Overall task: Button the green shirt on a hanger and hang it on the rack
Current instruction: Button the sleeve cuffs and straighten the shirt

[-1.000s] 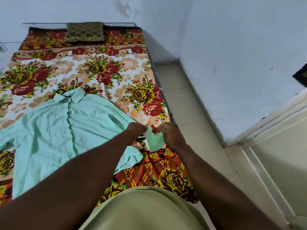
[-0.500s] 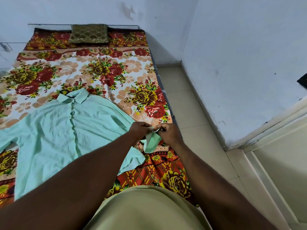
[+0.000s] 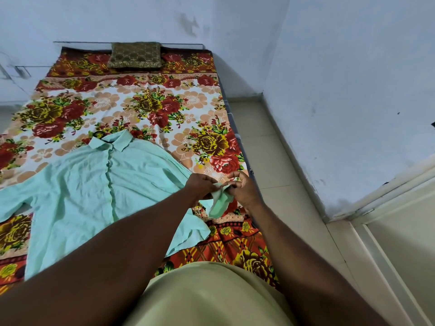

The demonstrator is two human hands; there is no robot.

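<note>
Left hand (image 3: 200, 188) and right hand (image 3: 243, 190) both pinch the cuff of the mint-green cotton shirt (image 3: 94, 184). Shirt body lies left of them on floral bedsheet (image 3: 164, 109).

- Garment (image 3: 207, 297): plain pale khaki fabric, smooth and unpatterned, with a rounded upper outline at the lower centre of the head view.
- Left forearm (image 3: 117, 255): bare from wrist to frame edge.
- Right forearm (image 3: 289, 255): bare from wrist to frame edge.
- Left hand (image 3: 201, 188), right hand (image 3: 243, 192): bare.
</note>
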